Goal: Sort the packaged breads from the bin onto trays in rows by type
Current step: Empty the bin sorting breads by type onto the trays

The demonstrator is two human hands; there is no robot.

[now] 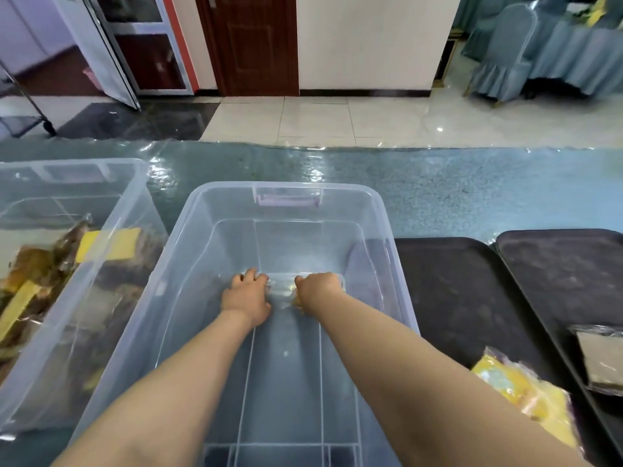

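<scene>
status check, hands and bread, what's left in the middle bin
Both hands, left and right, gripping one clear-wrapped bread pack on the middle bin floor. Nothing else visible in that bin. Nothing blocking.

Two clear plastic bins on the table: the middle bin point(286, 210) and the left bin point(67, 170). One clear bread packet point(281, 291) in the middle bin, and two hands on it, left hand point(246, 298) and right hand point(317, 288). The left bin holds a heap of packets point(50, 264), too jumbled to count. Two dark trays to the right, near tray point(455, 281) and far tray point(556, 257): one yellow packet point(526, 396) on the first, one brownish packet point(600, 358) on the second.
</scene>
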